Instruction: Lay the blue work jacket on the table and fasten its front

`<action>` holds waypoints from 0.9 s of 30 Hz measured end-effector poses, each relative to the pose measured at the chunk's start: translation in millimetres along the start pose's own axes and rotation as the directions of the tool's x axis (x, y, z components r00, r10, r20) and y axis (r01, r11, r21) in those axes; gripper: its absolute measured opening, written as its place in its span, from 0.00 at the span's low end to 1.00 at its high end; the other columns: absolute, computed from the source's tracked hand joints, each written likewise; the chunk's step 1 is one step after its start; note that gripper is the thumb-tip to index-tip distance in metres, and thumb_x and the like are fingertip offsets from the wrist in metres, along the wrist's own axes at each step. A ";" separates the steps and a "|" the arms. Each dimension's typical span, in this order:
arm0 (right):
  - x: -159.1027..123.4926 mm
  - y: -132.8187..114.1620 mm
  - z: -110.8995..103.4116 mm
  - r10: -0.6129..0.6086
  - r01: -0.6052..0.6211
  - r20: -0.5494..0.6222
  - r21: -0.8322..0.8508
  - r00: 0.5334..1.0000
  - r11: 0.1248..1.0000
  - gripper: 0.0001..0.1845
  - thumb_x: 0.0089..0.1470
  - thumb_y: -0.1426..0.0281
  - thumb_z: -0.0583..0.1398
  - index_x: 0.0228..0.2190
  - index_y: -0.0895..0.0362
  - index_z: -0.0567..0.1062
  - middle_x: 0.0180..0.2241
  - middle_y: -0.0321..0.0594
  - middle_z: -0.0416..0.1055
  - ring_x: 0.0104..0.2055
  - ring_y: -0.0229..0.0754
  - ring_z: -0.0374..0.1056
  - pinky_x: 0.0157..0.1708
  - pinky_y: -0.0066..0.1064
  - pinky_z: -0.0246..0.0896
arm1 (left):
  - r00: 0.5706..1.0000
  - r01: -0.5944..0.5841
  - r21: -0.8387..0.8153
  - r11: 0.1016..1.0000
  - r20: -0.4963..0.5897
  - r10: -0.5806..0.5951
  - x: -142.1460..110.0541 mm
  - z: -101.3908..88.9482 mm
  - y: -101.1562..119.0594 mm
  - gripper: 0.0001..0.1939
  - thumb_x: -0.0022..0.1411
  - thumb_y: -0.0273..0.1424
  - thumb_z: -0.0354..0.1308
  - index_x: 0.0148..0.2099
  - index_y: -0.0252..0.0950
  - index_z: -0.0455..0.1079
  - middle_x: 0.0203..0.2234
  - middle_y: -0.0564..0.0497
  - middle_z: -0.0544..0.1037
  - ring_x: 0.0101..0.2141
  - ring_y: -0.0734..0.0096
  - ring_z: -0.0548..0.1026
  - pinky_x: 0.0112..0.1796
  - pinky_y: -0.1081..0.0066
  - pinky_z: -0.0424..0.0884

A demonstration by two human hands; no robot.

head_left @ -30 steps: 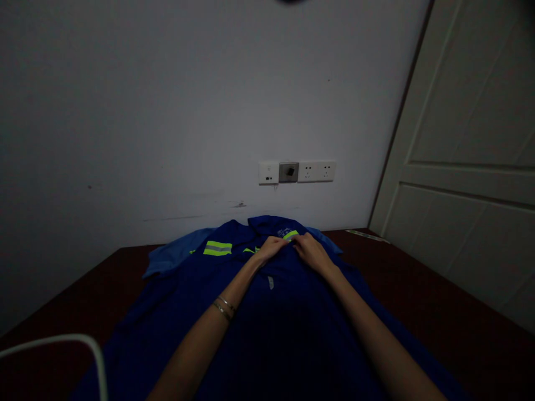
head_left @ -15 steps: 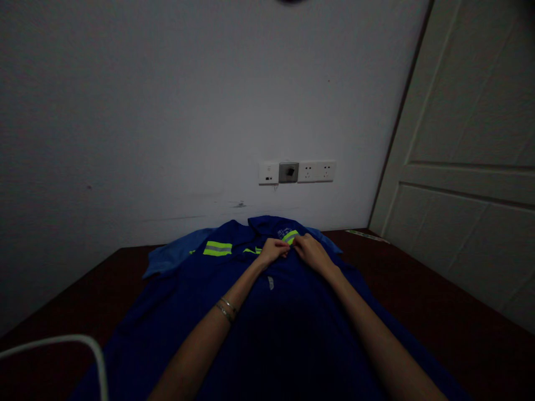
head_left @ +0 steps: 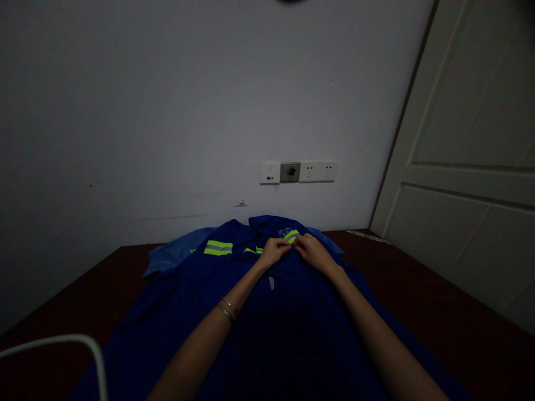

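Note:
A dark blue shirt (head_left: 267,328) with yellow-green reflective stripes lies spread flat on a dark red-brown table (head_left: 438,301), its collar toward the wall. My left hand (head_left: 273,250) and my right hand (head_left: 311,250) meet on the shirt's front just below the collar. The fingers of both hands are curled and pinch the fabric there. Thin bracelets circle my left wrist. What lies between the fingertips is too dark and small to see.
A row of white wall sockets (head_left: 298,171) sits on the grey wall behind the table. A white panelled door (head_left: 476,167) stands at the right. A curved white cable or tube (head_left: 83,345) crosses the lower left corner.
Both hands stay pinched together at the shirt's upper front, with only slight finger shifts. The view has moved a little.

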State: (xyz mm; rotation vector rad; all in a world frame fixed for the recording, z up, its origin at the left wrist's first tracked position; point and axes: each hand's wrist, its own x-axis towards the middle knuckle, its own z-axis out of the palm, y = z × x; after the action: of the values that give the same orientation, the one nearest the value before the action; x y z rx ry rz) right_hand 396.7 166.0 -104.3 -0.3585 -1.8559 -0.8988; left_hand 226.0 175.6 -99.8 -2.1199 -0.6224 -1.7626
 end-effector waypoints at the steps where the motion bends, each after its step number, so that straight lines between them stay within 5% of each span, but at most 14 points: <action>1: 0.0 -0.2 -0.1 -0.002 0.002 0.001 0.008 1.000 1.000 0.07 0.51 0.76 0.53 0.33 0.59 0.70 0.31 0.40 0.64 0.33 0.36 0.61 0.35 0.25 0.53 | 1.000 -0.003 -0.001 1.000 0.002 0.003 0.0 -0.2 0.1 0.07 0.47 0.26 0.57 0.30 0.30 0.75 0.24 0.49 0.77 0.27 0.71 0.71 0.32 0.74 0.65; 13: 1.1 6.5 4.4 -0.036 0.037 -0.013 0.088 0.999 0.995 0.06 0.48 0.78 0.55 0.30 0.59 0.70 0.30 0.39 0.63 0.31 0.36 0.61 0.33 0.25 0.53 | 0.995 0.099 -0.136 0.986 0.026 -0.096 1.0 0.2 -4.8 0.07 0.44 0.28 0.61 0.28 0.29 0.73 0.19 0.54 0.73 0.22 0.77 0.67 0.26 0.76 0.62; 27: 0.7 8.3 -1.0 -0.020 0.020 -0.003 0.074 1.000 0.997 0.07 0.48 0.75 0.54 0.30 0.58 0.72 0.29 0.40 0.67 0.32 0.38 0.63 0.33 0.26 0.54 | 0.998 -0.060 0.059 0.996 -0.030 0.062 -2.3 1.9 4.6 0.03 0.47 0.22 0.58 0.27 0.30 0.73 0.24 0.52 0.75 0.28 0.74 0.71 0.33 0.74 0.65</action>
State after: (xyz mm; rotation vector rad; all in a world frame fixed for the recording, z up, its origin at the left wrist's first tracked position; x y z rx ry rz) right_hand 401.9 170.8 -99.9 -0.2934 -1.8880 -0.8416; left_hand 229.7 172.3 -102.3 -2.0464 -0.5866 -1.7214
